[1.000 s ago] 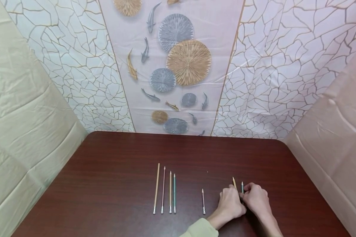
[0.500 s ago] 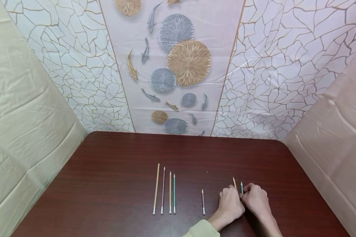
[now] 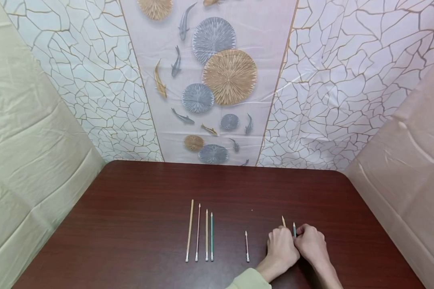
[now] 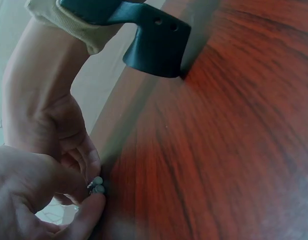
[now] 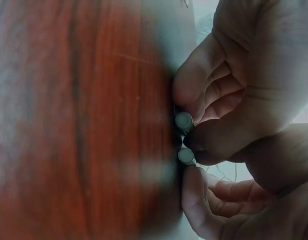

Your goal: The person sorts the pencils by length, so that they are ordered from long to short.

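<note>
Leftmost, a pale drape (image 3: 25,140) borders the dark wood surface (image 3: 130,224); behind hangs a patterned cloth (image 3: 217,128). Four long rods lie side by side: a tan rod (image 3: 189,230), a pink pencil (image 3: 198,233), a natural-wood pencil (image 3: 207,235) and a green pencil (image 3: 211,237). Well apart to their right lies one short dark-pink pencil (image 3: 247,247). Next, the left hand (image 3: 283,247) pinches a yellowish pencil (image 3: 283,220), only its tip showing from above. Just beside, the right hand (image 3: 312,245) has bent fingers that seem to pinch a teal pencil (image 3: 294,228), though the hands cover most of it. That makes seven pieces. The right-wrist view shows two round ends, close together, their colours dim.
</note>
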Tool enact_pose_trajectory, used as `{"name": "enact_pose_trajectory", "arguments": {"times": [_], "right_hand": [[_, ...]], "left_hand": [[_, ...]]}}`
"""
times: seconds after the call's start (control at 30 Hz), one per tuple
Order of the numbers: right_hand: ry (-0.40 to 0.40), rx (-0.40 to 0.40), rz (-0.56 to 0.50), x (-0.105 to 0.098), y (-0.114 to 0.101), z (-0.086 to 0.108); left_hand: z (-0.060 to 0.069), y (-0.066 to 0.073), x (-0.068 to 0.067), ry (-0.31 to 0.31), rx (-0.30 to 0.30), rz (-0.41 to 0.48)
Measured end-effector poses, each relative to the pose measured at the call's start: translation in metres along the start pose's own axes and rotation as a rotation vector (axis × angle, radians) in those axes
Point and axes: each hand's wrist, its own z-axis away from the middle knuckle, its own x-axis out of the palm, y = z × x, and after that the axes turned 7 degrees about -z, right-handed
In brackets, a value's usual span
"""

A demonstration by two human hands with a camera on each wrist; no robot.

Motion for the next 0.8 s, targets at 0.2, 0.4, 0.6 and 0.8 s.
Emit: {"name": "enact_pose_trajectory", "arguments": {"times": [0.2,0.4,0.6,0.8], "right_hand": [[-0.001,0.003,-0.006,-0.001,0.000,0.000],[-0.012,0.011,-0.026,-0.003,0.001,0.000],[-0.027,0.029,-0.059,-0.007,0.002,0.001],[-0.039,0.047,-0.098,-0.009,0.001,0.003]], "left_hand": [[-0.003,-0.001,0.000,0.000,-0.005,0.002],[-0.006,-0.004,-0.005,-0.066,-0.038,0.082],[-0.008,-0.007,-0.011,-0.111,-0.074,0.124],[-0.008,-0.008,-0.019,-0.135,-0.090,0.160]]}}
